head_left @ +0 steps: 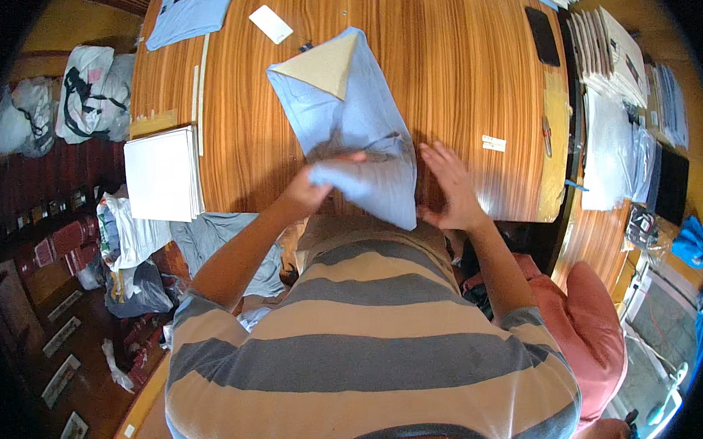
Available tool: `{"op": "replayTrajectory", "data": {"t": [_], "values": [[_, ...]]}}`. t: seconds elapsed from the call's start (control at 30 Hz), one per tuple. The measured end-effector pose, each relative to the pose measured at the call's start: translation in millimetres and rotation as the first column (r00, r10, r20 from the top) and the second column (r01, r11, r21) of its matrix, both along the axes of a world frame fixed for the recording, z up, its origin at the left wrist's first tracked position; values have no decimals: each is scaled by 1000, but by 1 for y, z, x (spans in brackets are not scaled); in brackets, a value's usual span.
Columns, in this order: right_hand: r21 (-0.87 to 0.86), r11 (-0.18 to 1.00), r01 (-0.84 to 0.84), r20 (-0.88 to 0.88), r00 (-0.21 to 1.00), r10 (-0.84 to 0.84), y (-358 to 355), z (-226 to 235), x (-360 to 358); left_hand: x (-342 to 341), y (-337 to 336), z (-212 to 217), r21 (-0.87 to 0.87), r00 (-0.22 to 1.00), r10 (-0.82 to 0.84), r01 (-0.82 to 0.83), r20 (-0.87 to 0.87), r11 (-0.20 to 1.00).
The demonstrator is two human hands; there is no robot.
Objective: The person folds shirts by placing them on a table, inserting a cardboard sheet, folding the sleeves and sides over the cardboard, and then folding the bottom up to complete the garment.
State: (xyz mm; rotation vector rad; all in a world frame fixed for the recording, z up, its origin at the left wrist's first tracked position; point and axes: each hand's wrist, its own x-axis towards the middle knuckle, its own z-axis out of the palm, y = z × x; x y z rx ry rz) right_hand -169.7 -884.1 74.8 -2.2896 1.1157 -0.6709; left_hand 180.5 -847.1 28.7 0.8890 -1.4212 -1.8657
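Note:
A light blue folded garment lies on the wooden table in front of me, its far end marked by a beige triangular patch. The near end is lifted and folded over, slightly smeared by motion. My left hand is closed on the left edge of this raised fold. To the right of the garment, my right hand rests low by the table, fingers spread, its thumb close to the fabric's edge. I cannot tell whether the thumb touches it.
Left on the table are a stack of white sheets and another blue folded garment. A white card lies at the far side. To the right are a black phone, small white labels and stacked packets.

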Motion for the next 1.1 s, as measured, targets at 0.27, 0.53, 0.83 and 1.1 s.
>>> {"op": "replayTrajectory", "data": {"t": [0.27, 0.53, 0.83, 1.1], "values": [[355, 868, 347, 169, 889, -425, -143, -70, 112, 4, -100, 2, 515, 715, 674, -656, 188, 552], [202, 863, 462, -90, 887, -454, -137, -64, 133, 28, -84, -28, -46, 473, 549, -728, 690, 685], [242, 871, 428, -184, 901, -392, -152, -62, 131, 18, -151, 25, -722, 616, 377, 574, 691, 385], [-33, 652, 757, 194, 645, -739, -73, -25, 18, -120, -160, 5, -560, 402, 485, 89, 777, 824]]}}
